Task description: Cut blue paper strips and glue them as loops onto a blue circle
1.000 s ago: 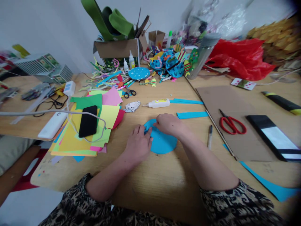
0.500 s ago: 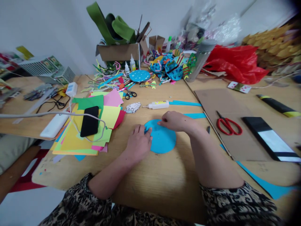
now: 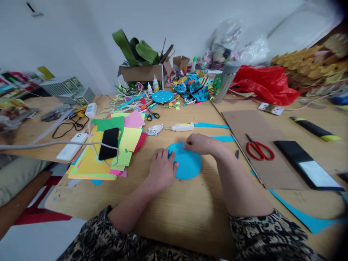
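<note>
A round blue paper disc lies flat on the wooden table in front of me. My left hand rests at its left edge, palm down with fingers spread, the fingertips over the paper. My right hand is over the disc's upper edge, its fingers curled into a pinch. Whatever is between those fingertips, if anything, is hidden. Just beyond the disc lie a white glue bottle with a thin nozzle and a small paper cutout with line drawing. Blue paper strips extend right of the bottle.
Coloured paper sheets with a black phone on top lie left. On the right are red-handled scissors on brown cardboard, another phone and a utility knife. Craft pieces and a bottle stand behind.
My head view has tilted up and turned slightly left. My left hand's fingers lie a little flatter at the disc's edge. The right hand keeps its pinch over the upper edge.
</note>
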`<state>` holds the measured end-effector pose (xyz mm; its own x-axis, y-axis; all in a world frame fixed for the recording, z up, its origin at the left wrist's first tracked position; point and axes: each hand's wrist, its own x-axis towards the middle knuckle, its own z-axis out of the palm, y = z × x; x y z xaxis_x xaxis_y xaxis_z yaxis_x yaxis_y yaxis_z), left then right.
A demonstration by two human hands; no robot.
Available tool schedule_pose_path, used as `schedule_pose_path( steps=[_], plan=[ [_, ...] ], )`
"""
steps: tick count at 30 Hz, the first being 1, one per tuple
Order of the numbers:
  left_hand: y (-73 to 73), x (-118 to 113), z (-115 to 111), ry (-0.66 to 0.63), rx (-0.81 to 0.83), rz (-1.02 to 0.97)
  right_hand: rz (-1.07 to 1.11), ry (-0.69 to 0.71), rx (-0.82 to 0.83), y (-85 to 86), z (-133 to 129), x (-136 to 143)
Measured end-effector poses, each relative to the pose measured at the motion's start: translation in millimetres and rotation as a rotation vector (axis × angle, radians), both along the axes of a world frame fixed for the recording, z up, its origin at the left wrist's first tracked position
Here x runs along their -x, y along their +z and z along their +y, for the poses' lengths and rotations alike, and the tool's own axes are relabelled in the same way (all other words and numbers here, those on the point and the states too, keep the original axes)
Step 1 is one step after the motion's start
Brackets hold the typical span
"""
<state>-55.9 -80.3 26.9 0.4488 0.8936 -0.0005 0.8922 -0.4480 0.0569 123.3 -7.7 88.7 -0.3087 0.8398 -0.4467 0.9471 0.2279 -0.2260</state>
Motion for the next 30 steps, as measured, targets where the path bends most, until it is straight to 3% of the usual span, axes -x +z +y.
schedule_pose_path(
  steps=[30],
  plan=[
    [0.0,1.5,-0.5,0.028,0.003,-0.052,-0.022,-0.002,-0.033,-0.2,-0.8,0.6]
  ],
)
